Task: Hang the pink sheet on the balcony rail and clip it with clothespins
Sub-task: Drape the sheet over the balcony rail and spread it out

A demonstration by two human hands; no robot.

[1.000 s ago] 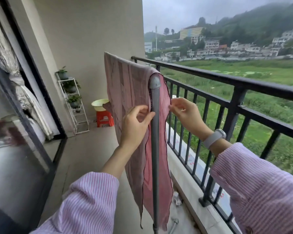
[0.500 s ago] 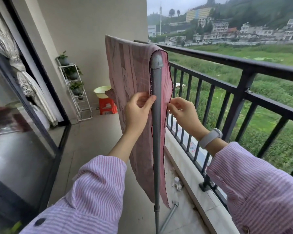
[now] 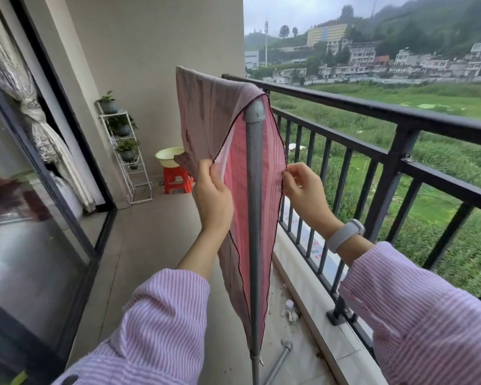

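Now the two hanging halves of the pink sheet (image 3: 206,120) are drawn apart, where a moment ago both hands were pressed close against the grey pole (image 3: 254,207) with the cloth bunched around it. The left hand (image 3: 213,195) pinches the near edge of the sheet and pulls it toward the glass door; the right hand (image 3: 303,190) pinches the opposite edge on the railing side. The sheet lies draped over the top bar of a grey drying rack, seen end-on, just inside the black balcony rail (image 3: 372,107) and not on it. I take this spreading to mean the sheet is being evened out and smoothed before any clipping.

Counting: one sheet, one upright pole in front of me, two hands, both busy with cloth. No clothespins are visible anywhere, so that half of the job looks untouched. Beyond, against the far wall, there is one white plant shelf (image 3: 128,162) carrying four small pots as far as I can tell, one orange stool (image 3: 177,180), and one pale basin (image 3: 170,157) sitting on it.
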